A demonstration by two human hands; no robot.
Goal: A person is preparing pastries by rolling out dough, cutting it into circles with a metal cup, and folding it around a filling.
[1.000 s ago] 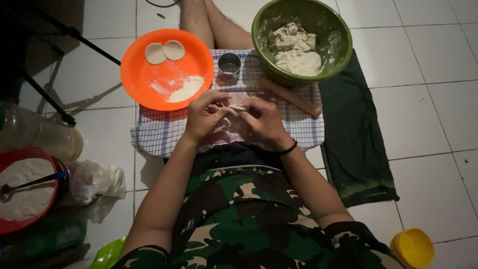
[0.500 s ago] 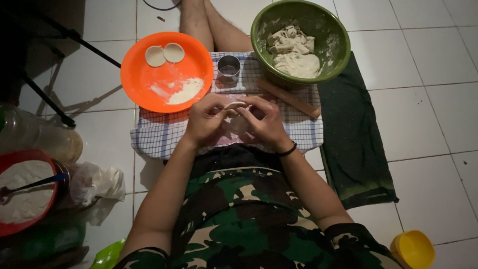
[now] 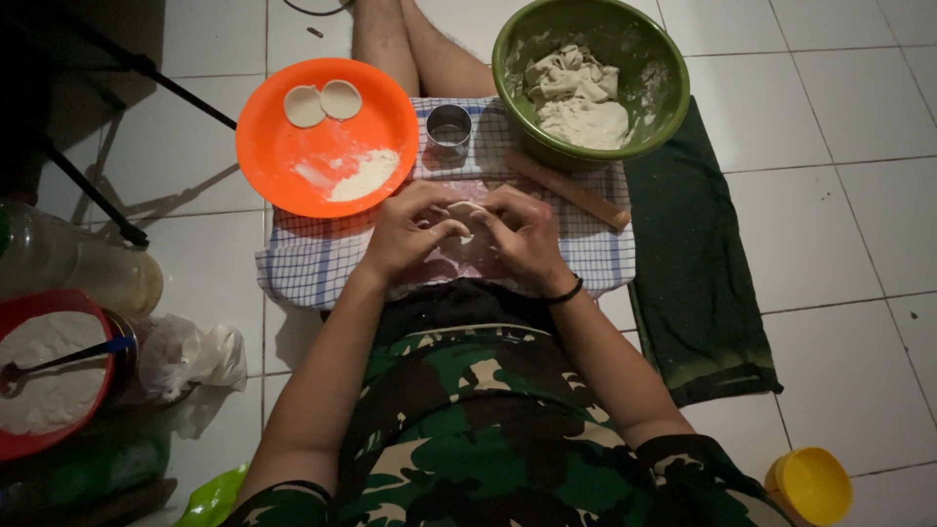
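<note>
Left to right. Red bowl (image 3: 44,385) of flour, well left of the fingers. Orange plate (image 3: 327,137), up and left of them, bearing two dough discs (image 3: 323,102). Left hand (image 3: 415,234) and right hand (image 3: 522,234), fingertips meeting over a checked cloth (image 3: 312,263): both pinch a small dough piece (image 3: 461,213) held between them, equally near to each. Its long axis cannot be told. Both hands curl inward, wrists low, forearms converging. Ring cutter (image 3: 449,129) just beyond the fingers; rolling pin (image 3: 571,190) angled beyond the right fingers; green bowl (image 3: 586,83) of dough farther still.
</note>
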